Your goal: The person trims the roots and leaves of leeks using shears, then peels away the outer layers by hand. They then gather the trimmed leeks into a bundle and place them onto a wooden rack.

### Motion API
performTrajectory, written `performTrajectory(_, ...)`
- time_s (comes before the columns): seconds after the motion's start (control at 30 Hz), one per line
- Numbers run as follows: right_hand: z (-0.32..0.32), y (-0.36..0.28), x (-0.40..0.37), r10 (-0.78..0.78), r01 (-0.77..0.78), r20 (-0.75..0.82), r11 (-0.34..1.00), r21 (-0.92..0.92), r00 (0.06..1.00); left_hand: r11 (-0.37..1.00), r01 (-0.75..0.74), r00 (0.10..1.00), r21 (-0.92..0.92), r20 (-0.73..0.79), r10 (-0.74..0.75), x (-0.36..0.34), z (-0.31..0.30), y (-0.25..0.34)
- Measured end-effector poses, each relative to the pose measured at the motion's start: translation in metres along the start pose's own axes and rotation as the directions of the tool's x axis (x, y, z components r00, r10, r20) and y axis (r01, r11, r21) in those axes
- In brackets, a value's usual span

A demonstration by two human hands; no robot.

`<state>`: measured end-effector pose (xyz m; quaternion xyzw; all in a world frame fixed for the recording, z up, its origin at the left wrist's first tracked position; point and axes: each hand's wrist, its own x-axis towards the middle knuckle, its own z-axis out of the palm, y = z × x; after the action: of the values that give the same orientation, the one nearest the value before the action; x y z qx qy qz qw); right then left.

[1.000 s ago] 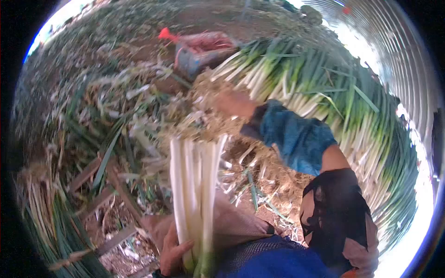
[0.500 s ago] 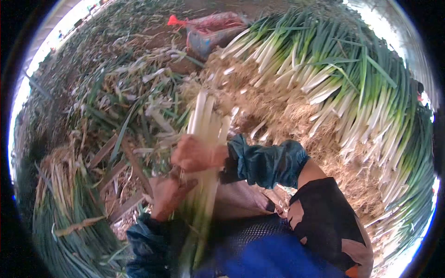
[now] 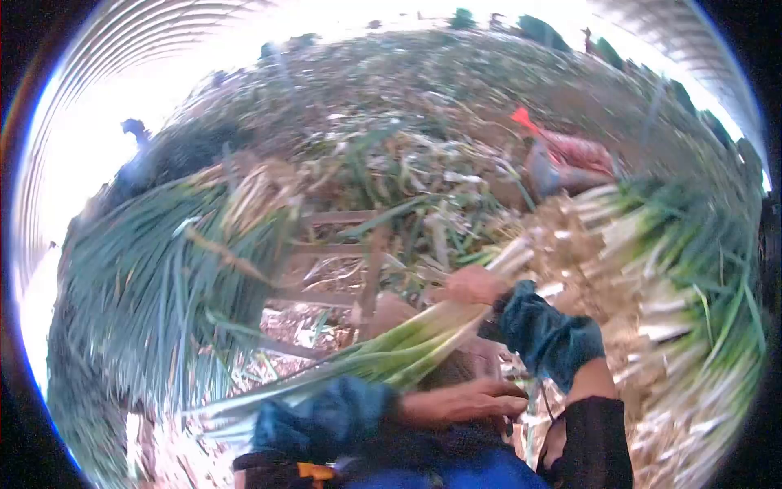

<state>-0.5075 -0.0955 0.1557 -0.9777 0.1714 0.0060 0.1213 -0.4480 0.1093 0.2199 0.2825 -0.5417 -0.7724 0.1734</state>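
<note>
My right hand [image 3: 468,289] is closed around a bundle of long green onions [image 3: 423,330]. The white ends of the bundle point up and right, and its green leaves trail down to the left across my lap. Lower down, my left hand [image 3: 472,401] is off the bundle, reaching right with its fingers stretched out close to my leg. Thin strands [image 3: 547,399] hang just beyond its fingertips; I cannot make out whether it touches them. Both forearms wear teal sleeve covers.
A large heap of green onions [image 3: 179,277] lies at left beside a wooden slatted frame [image 3: 330,297]. More onions [image 3: 692,285] are spread along the right, roots inward. A bag with a red tie [image 3: 570,167] stands at the back right. Leaf trimmings [image 3: 440,183] cover the ground ahead.
My left hand has left the bundle and moved right. The bundle has tilted from nearly upright to slanting, still in my right hand. The view has swung left and up.
</note>
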Motion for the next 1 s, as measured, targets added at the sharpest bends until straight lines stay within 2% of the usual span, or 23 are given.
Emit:
performTrajectory(0.03,0.011,0.010,0.009,0.072,-0.074,0.114,0.997,0.013,0.991,0.946,0.096,0.995,-0.311,0.031,-0.090,0.008,0.009,-0.025)
performTrajectory(0.07,0.025,0.022,0.017,0.150,-0.157,0.227,0.987,0.015,0.962,0.785,0.136,0.989,-0.604,0.041,-0.140,0.020,0.011,-0.064)
performTrajectory(0.1,0.032,0.027,0.012,0.075,-0.078,0.167,0.997,0.012,0.983,0.692,-0.189,0.970,-0.697,-0.023,0.242,0.029,0.007,-0.102)
performTrajectory(0.13,0.029,0.025,0.011,0.058,-0.058,0.169,0.998,-0.006,0.984,0.483,-0.459,0.804,-0.746,-0.117,0.582,0.030,0.002,-0.125)
performTrajectory(0.2,0.014,0.013,0.005,0.080,-0.068,0.234,0.996,-0.060,0.969,0.203,-0.658,0.589,-0.726,-0.327,0.739,0.034,-0.009,-0.160)
performTrajectory(0.27,0.007,0.007,0.001,0.071,-0.052,0.183,0.993,-0.106,0.981,0.236,-0.685,0.688,-0.690,-0.504,0.523,0.027,-0.019,-0.163)
performTrajectory(0.33,-0.004,-0.008,-0.004,0.106,-0.084,0.194,0.989,-0.119,0.975,0.254,-0.686,0.727,-0.681,-0.633,0.265,0.023,-0.023,-0.165)
performTrajectory(0.4,-0.020,-0.023,-0.002,0.182,-0.162,0.245,0.982,-0.100,0.952,0.222,-0.720,0.692,-0.657,-0.653,0.308,0.017,-0.026,-0.159)
performTrajectory(0.5,-0.015,-0.018,0.006,0.232,-0.119,0.374,0.946,-0.300,0.898,0.168,-0.762,0.638,-0.626,-0.678,0.367,0.007,-0.020,-0.148)
performTrajectory(0.53,-0.012,-0.012,0.005,0.227,-0.144,0.395,0.963,-0.227,0.890,0.151,-0.769,0.624,-0.621,-0.680,0.385,0.002,-0.017,-0.141)
performTrajectory(0.57,-0.010,-0.004,0.002,0.222,-0.172,0.412,0.973,-0.155,0.884,0.139,-0.765,0.637,-0.629,-0.707,0.307,-0.003,-0.013,-0.132)
performTrajectory(0.63,-0.005,0.000,0.003,0.204,-0.226,0.454,0.974,-0.006,0.867,0.109,-0.782,0.614,-0.614,-0.728,0.304,-0.010,-0.015,-0.134)
performTrajectory(0.7,-0.007,-0.007,0.000,0.197,-0.253,0.635,0.968,-0.003,0.747,0.081,-0.795,0.594,-0.601,-0.745,0.305,-0.016,-0.019,-0.140)
performTrajectory(0.73,-0.002,-0.007,-0.007,0.230,-0.222,0.560,0.971,-0.082,0.796,0.068,-0.801,0.585,-0.595,-0.753,0.302,-0.019,-0.022,-0.145)
performTrajectory(0.77,-0.001,-0.006,-0.001,0.292,-0.204,0.733,0.956,-0.210,0.614,0.052,-0.813,0.566,-0.580,-0.767,0.301,-0.021,-0.025,-0.149)
performTrajectory(0.8,-0.002,-0.008,0.002,0.239,-0.293,0.805,0.952,-0.085,0.543,0.031,-0.813,0.563,-0.581,-0.772,0.296,-0.022,-0.028,-0.152)
performTrajectory(0.83,0.000,-0.015,0.001,0.158,-0.348,0.836,0.937,0.042,0.526,0.016,-0.818,0.553,-0.574,-0.779,0.294,-0.024,-0.032,-0.155)
performTrajectory(0.9,-0.014,-0.038,0.000,0.070,-0.445,0.780,0.852,0.278,0.622,-0.013,-0.831,0.530,-0.556,-0.799,0.284,-0.030,-0.039,-0.161)
performTrajectory(0.97,-0.020,-0.059,0.001,-0.062,-0.372,0.640,0.770,0.519,0.766,-0.038,-0.838,0.516,-0.544,-0.814,0.267,-0.034,-0.044,-0.166)
performTrajectory(1.0,-0.026,-0.068,0.003,-0.090,-0.362,0.606,0.730,0.580,0.790,-0.052,-0.842,0.509,-0.538,-0.822,0.254,-0.033,-0.045,-0.169)
